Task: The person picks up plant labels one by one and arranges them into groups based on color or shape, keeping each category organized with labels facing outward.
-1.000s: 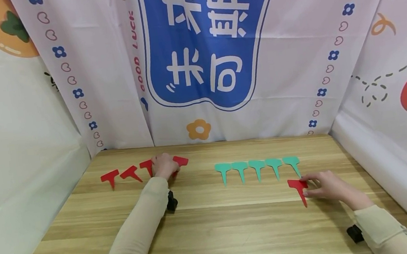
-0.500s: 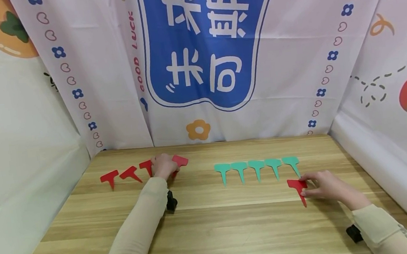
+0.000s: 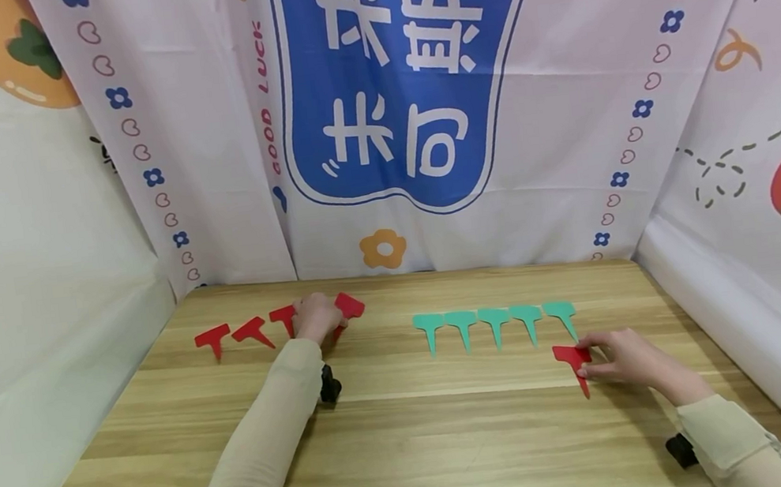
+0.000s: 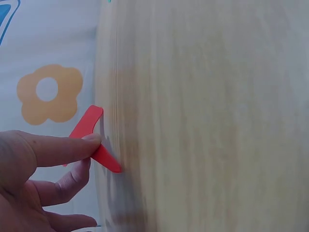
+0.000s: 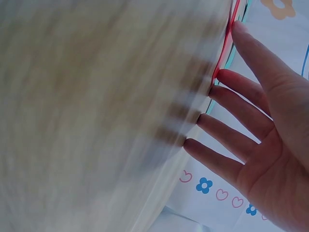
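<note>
Three red T-shaped tags [image 3: 251, 331] lie in a row at the back left of the wooden table [image 3: 412, 447]. At the row's right end my left hand [image 3: 316, 319] pinches a fourth red tag [image 3: 351, 305]. In the left wrist view that red tag [image 4: 91, 137] is tilted, with its stem tip on the wood and a fingertip [image 4: 91, 141] on its face. Several green tags [image 3: 495, 320] form a row at centre right. In front of the row's right end my right hand [image 3: 617, 358] rests straight fingers on a lone red tag [image 3: 573, 359]. In the right wrist view the right hand [image 5: 241, 111] is spread and the lone red tag [image 5: 223, 53] shows edge-on.
Printed cloth backdrops [image 3: 405, 115] close off the table at the back and on both sides. Bare wood fills the front half of the table. Black wrist-camera mounts [image 3: 329, 385] sit under both sleeves.
The red tag in my left fingers has tipped up slightly. Both hands stay where they were.
</note>
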A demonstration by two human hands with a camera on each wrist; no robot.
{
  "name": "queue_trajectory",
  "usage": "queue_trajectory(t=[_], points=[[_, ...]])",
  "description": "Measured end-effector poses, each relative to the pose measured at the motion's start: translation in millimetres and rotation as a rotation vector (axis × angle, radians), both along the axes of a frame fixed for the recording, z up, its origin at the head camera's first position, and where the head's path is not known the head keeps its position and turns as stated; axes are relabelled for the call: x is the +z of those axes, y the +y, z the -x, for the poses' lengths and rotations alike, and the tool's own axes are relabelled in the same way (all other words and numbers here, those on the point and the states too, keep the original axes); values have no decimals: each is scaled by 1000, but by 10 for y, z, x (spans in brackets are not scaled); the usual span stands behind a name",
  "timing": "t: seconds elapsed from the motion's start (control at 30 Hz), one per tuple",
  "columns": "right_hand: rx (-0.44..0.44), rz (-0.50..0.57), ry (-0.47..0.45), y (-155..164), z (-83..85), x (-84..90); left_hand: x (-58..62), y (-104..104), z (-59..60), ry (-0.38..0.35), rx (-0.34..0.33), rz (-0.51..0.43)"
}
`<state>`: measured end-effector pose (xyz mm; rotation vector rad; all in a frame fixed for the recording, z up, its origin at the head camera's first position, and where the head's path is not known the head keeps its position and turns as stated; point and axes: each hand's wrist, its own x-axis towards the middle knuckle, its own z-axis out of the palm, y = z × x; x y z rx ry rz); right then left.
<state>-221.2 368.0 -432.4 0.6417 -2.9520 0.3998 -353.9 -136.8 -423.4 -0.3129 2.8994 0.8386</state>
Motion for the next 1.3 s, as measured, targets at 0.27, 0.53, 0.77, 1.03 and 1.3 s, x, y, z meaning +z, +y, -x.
queue_trajectory(t=[0.27,0.53,0.77,1.03,1.3], points=[[1,8,-4,10,-18,0,17,1,5,-25,-6,-45],[3,3,4,10,-30,6,4,5,-7,-5,-53,-26],[3,9,7,16,-26,7,7,20,-30,30,-61,-44],[-1,14,-5,25,-2,-12,3,46,-47,65,-64,-62],[8,12,-6,26,0,-8,21,79,-65,114,-75,-43]])
